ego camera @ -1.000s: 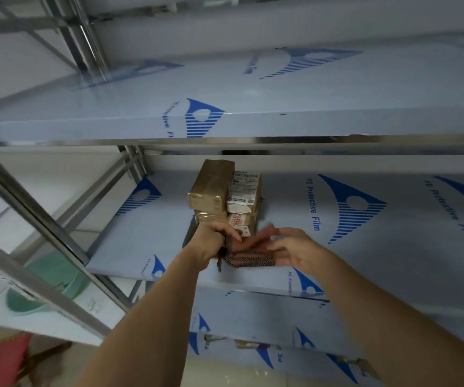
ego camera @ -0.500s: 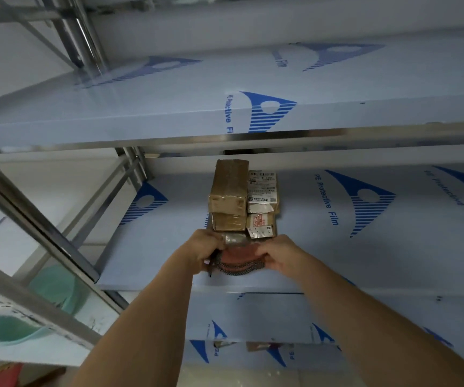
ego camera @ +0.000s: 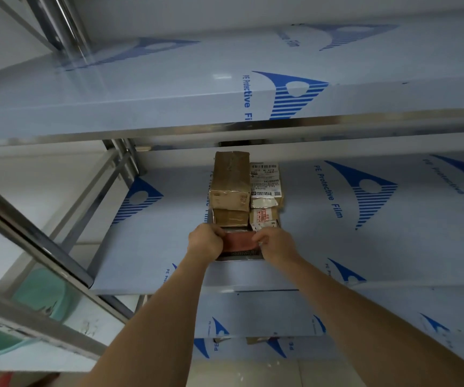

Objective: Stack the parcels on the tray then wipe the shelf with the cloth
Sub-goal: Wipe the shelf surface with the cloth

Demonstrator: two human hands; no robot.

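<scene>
Several brown cardboard parcels (ego camera: 232, 180) stand stacked on a small metal tray (ego camera: 239, 256) on the middle shelf (ego camera: 336, 241). The right-hand parcels carry white shipping labels (ego camera: 265, 178). A reddish cloth (ego camera: 239, 241) with a dark mesh edge lies over the tray's near end. My left hand (ego camera: 205, 241) grips the cloth and the tray's left near corner. My right hand (ego camera: 276, 244) pinches the cloth at its right end. The tray's far part is hidden by the parcels.
The shelf above (ego camera: 225, 88) overhangs the parcels, leaving little headroom. Steel uprights and braces (ego camera: 43, 241) run down the left side. A lower shelf (ego camera: 267, 317) sits below. A green plastic basin (ego camera: 41, 291) shows at lower left behind the frame.
Both hands have closed in on the cloth at the tray's near end. The right hand went from flat and open to pinching the cloth. The tray and parcels have slid a little further onto the shelf.
</scene>
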